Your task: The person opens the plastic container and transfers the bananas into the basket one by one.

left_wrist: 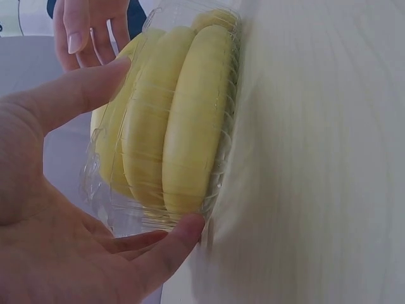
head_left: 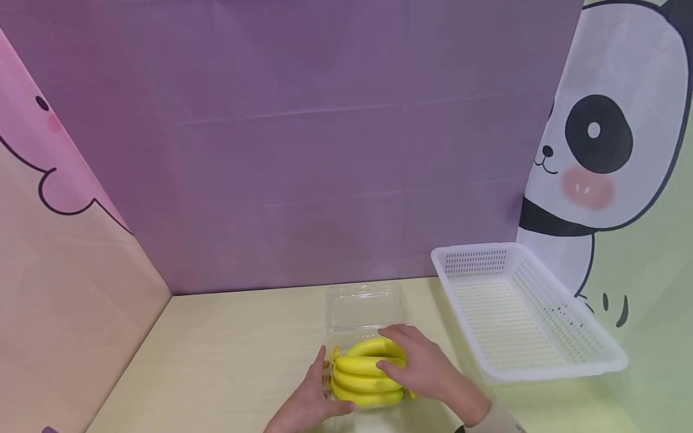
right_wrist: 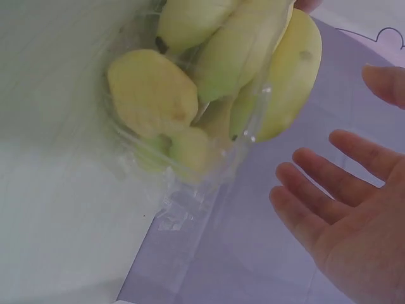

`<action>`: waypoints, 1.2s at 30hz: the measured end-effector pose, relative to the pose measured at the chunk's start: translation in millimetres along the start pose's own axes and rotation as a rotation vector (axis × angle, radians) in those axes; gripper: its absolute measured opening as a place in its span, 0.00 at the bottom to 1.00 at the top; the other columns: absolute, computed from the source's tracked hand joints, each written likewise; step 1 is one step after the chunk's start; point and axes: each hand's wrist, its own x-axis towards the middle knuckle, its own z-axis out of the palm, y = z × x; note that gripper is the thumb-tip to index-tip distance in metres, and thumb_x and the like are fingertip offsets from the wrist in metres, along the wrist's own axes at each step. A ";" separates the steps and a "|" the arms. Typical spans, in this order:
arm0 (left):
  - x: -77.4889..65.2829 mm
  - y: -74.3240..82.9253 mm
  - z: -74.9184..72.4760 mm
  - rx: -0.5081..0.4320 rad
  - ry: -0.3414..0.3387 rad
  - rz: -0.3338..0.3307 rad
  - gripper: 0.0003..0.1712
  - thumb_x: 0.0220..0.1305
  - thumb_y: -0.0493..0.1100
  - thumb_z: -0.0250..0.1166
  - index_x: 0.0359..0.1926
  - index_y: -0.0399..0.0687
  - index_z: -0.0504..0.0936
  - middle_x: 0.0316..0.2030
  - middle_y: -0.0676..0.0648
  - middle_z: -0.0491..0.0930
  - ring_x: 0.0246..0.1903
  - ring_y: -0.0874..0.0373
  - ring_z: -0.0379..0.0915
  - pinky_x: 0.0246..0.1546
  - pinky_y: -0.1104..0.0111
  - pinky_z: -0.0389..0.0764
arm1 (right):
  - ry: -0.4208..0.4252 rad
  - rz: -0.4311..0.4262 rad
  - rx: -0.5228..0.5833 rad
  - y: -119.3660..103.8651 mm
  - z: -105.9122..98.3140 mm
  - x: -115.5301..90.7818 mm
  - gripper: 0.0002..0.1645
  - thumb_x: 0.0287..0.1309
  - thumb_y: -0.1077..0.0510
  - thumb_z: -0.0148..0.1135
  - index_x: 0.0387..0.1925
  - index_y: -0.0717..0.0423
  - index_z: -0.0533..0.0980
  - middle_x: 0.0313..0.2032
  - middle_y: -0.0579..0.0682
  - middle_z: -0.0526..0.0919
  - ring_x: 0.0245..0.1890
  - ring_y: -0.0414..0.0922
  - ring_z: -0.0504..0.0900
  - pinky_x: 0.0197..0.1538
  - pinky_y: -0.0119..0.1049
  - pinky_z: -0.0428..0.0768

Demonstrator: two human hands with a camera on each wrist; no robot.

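Observation:
A bunch of yellow bananas (head_left: 368, 382) lies in a clear plastic clamshell box (left_wrist: 95, 171), whose lid (head_left: 366, 307) is folded back, away from the person. My left hand (head_left: 311, 400) holds the box at its left end, thumb on the near side and fingers round the far corner, as the left wrist view shows. Over the right end of the bananas hovers my right hand (head_left: 425, 364), fingers spread. In the right wrist view a gap separates that hand (right_wrist: 354, 202) from the fruit. Blunt yellow and greenish fruit ends (right_wrist: 152, 92) show through the box's right end.
A white perforated plastic basket (head_left: 479, 322) stands on the pale wooden table (head_left: 227, 355) to the right. Behind the table rises a purple cloth wall (head_left: 325, 150). Side panels carry a panda picture (head_left: 601, 132) and a pink cartoon figure (head_left: 32, 120).

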 end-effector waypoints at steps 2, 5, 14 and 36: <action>0.3 -0.1 -0.3 0.002 0.002 0.000 0.76 0.53 0.51 0.80 0.79 0.33 0.31 0.72 0.19 0.46 0.63 0.28 0.66 0.60 0.41 0.72 | 0.001 -0.017 -0.014 -1.4 1.2 -0.4 0.30 0.61 0.43 0.68 0.61 0.49 0.78 0.58 0.47 0.80 0.60 0.50 0.78 0.54 0.54 0.81; 0.0 0.3 -0.2 0.006 0.006 0.002 0.75 0.53 0.51 0.80 0.79 0.33 0.31 0.72 0.19 0.47 0.63 0.29 0.67 0.61 0.41 0.72 | 0.004 -0.050 -0.040 -2.9 3.6 -0.6 0.28 0.61 0.44 0.69 0.60 0.49 0.79 0.56 0.46 0.81 0.58 0.48 0.79 0.53 0.51 0.82; -0.4 2.6 -0.1 0.041 0.019 -0.022 0.76 0.52 0.52 0.80 0.79 0.35 0.32 0.72 0.21 0.49 0.60 0.31 0.71 0.61 0.39 0.71 | 0.012 -0.127 -0.075 -6.2 9.5 0.6 0.26 0.59 0.45 0.69 0.55 0.52 0.82 0.49 0.44 0.82 0.51 0.45 0.79 0.51 0.44 0.82; 0.3 0.2 1.0 -0.020 -0.018 0.008 0.74 0.56 0.47 0.79 0.78 0.32 0.28 0.71 0.19 0.49 0.63 0.28 0.65 0.61 0.40 0.70 | -0.020 -0.139 -0.075 -6.9 28.8 0.5 0.25 0.54 0.45 0.73 0.51 0.54 0.83 0.39 0.40 0.76 0.39 0.39 0.70 0.41 0.34 0.77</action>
